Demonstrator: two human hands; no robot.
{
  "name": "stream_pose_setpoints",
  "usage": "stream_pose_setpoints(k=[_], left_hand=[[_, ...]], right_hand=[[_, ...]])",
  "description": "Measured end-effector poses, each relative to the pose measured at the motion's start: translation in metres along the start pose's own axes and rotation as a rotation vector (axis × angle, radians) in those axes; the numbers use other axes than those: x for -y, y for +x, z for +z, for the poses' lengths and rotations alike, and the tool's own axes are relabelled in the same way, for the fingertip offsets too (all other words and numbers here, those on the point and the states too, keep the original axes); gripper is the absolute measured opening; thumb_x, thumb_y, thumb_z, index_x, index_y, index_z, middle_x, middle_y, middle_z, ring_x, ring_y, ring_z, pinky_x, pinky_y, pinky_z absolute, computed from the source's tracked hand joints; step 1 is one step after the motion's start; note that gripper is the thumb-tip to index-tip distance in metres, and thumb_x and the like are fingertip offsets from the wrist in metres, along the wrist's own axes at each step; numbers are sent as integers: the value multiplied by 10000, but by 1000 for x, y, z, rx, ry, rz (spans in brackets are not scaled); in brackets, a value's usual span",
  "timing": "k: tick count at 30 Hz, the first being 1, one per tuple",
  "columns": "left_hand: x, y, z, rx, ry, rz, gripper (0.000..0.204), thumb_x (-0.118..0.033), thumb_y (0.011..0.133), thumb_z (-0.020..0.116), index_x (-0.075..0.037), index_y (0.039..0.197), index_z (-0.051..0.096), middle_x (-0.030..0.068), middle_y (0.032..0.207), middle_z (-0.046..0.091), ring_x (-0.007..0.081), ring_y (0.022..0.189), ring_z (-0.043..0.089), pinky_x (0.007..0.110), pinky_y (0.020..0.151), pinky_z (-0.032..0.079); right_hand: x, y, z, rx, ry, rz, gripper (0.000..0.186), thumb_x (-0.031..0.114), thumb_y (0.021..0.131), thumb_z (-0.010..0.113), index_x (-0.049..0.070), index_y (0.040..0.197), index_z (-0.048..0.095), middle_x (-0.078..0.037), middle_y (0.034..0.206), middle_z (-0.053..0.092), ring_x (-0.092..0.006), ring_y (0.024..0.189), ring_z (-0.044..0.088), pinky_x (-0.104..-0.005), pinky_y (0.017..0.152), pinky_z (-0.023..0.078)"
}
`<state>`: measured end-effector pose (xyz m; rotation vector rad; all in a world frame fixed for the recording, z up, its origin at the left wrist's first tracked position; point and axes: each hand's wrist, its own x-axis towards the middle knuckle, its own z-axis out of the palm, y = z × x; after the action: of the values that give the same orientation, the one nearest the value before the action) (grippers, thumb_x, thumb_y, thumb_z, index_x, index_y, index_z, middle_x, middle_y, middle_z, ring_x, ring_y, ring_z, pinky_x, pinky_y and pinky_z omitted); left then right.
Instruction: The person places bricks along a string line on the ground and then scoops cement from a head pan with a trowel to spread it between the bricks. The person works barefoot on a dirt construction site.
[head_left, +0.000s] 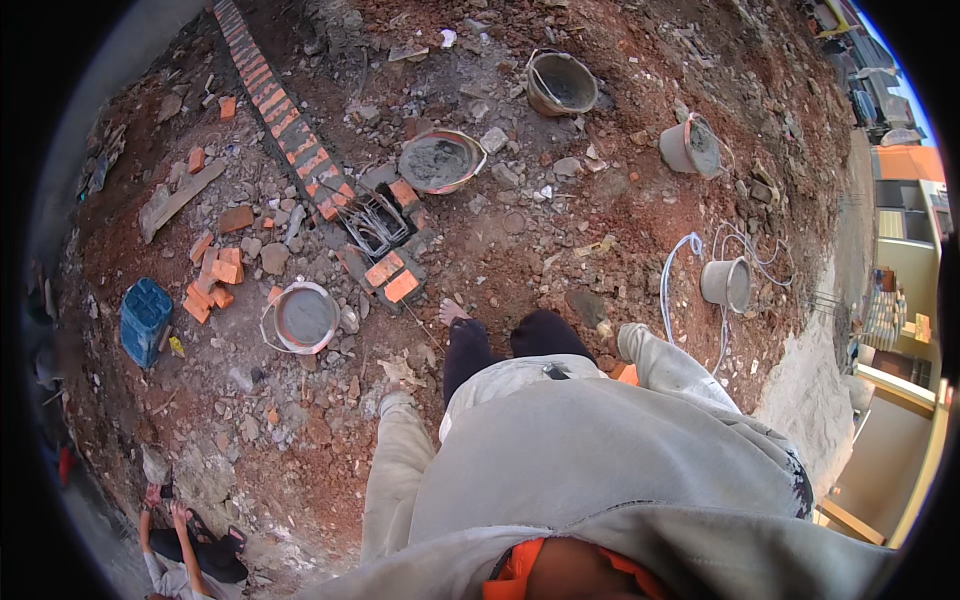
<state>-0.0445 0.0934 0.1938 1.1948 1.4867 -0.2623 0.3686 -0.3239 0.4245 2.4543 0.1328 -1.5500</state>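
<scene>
no text, label, number or sign could be read anywhere in the frame. the yellow scrap (177,346) at the left and the small orange-yellow patch (922,328) near the right edge were too small for any lettering to be made out.

Rough reddish-brown ground (750,110), stony. On it: five buckets of grey mix (676,150), low brick row (275,105), loose orange bricks (236,218), plank (185,198), blue container (145,322), pale cord (690,239).
</scene>
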Motion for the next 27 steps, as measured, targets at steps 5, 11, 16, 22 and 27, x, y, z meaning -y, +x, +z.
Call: stream_pose_setpoints(k=[5,11,16,22,27], left_hand=[[-147,92,-42,-3,-502,188,197,-336,867,548,-165,964,540,6,770,557,152,578,481,302,514,415],[-175,137,-29,527,-626,22,199,-370,857,586,-181,856,524,-21,665,506,128,510,433,293,447,348],[-122,65,97,50,142,30,311,-448,892,526,-138,905,540,7,713,528,184,621,489,366,520,384],[-166,27,149,98,91,-255,327,-440,891,530,-132,997,548,43,837,555,199,747,519,378,631,406],[-181,53,243,33,-23,-494,358,-434,891,532,-127,1073,554,73,941,578,211,853,543,388,723,425]], right_hand=[[15,13,-20,-77,29,51,514,455,768,628,113,1151,597,-185,1097,617,-319,1016,592,-385,866,466],[41,46,-56,-267,31,128,493,407,757,644,101,1142,599,-211,1105,609,-325,1024,589,-380,872,467],[29,61,-170,-225,250,122,503,333,709,662,61,1126,593,-215,1067,623,-350,981,605,-415,875,472],[116,207,-355,-540,393,-68,550,383,729,665,36,1146,571,-213,1106,610,-349,1052,579,-405,915,460],[197,496,-461,-1029,50,-430,496,248,651,757,-1,1015,529,-235,1157,499,-432,1059,510,-442,881,457]])
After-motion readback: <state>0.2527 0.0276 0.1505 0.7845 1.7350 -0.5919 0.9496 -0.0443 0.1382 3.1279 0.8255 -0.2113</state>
